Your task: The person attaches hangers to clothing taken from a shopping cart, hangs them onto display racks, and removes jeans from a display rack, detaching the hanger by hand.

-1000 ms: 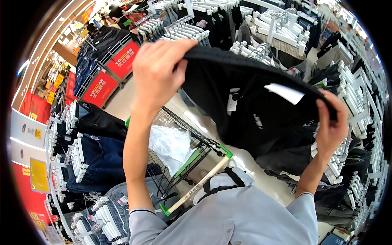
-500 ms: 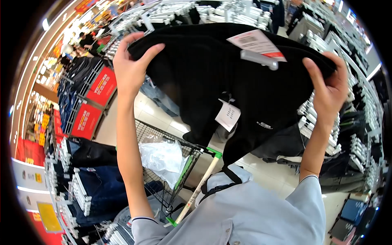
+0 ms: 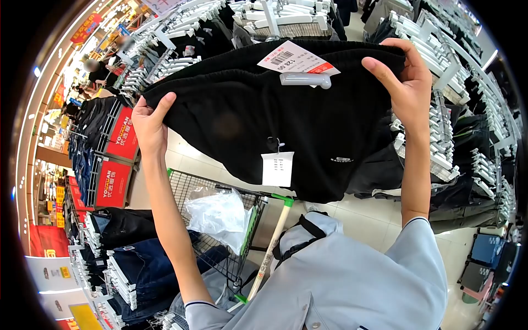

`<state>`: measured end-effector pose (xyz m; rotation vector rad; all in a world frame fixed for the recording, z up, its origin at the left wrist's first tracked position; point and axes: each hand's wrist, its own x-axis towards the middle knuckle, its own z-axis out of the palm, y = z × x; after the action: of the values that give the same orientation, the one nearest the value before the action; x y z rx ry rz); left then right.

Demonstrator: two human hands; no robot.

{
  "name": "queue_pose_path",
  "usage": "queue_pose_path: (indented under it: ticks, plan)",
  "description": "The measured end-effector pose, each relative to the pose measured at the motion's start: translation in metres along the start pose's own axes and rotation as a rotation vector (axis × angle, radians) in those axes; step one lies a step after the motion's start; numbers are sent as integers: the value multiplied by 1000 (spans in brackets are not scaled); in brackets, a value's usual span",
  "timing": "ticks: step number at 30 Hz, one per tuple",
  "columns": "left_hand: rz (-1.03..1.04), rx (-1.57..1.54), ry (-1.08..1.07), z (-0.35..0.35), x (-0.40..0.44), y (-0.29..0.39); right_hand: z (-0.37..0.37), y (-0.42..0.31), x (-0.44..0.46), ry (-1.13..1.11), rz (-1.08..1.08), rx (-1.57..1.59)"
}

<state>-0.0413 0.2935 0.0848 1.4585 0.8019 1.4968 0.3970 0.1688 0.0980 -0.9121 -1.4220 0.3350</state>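
Pinching a black garment (image 3: 236, 121) in both hands (image 3: 151, 124) (image 3: 408, 88), price tag (image 3: 297, 59) reading 128.00, small logo (image 3: 342, 159) unclear, red YOUXUAN signs (image 3: 120, 135)

Shopping cart (image 3: 220, 186): a crumpled translucent plastic bag (image 3: 217, 214) is carried inside.
Cart handle (image 3: 271, 246): green caps (image 3: 282, 199) are fitted at its ends.
Red panels (image 3: 114, 184): white "YOUXUAN" lettering (image 3: 109, 183) is printed on both.
White hangers (image 3: 436, 160): dark garments (image 3: 377, 175) are hung from them at the right.
Floor (image 3: 206, 159): pale tiles (image 3: 371, 217) are laid.
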Motion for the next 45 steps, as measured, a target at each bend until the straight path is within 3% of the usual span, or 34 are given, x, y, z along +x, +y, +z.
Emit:
queue_pose_path:
  ticks: [13,18,21,23,25,30,33,36,39,41,43,45]
  plan:
    - [-64,107,28,-3,-6,-15,4,18,0,-61,84,21]
    - [-93,132,1,3,-11,-17,-1,27,-3,-73,88,-118]
    - [-252,221,-133,-2,-32,-21,-15,31,-8,-373,-22,-102]
    - [-316,302,-295,-11,-54,-43,-32,31,-16,-814,259,-174]
    - [-388,446,-422,-9,-81,-64,-23,37,-28,-1017,508,-329]
    - [-459,395,-424,13,-148,-101,2,87,-65,-1343,454,-597]
    - [-429,440,-416,32,-171,-93,42,94,-56,-1220,339,-527]
    - [-309,541,-505,54,-185,-89,96,134,-51,-898,81,-406]
    - [-182,574,-592,68,-196,-87,159,169,-50,-621,148,-377]
    - [-96,600,-606,68,-204,-84,187,212,-61,-543,107,-597]
    - [-46,659,-565,63,-213,-72,202,210,-57,-684,247,-752]
    - [-79,660,-536,54,-219,-58,210,231,-63,-645,147,-682]
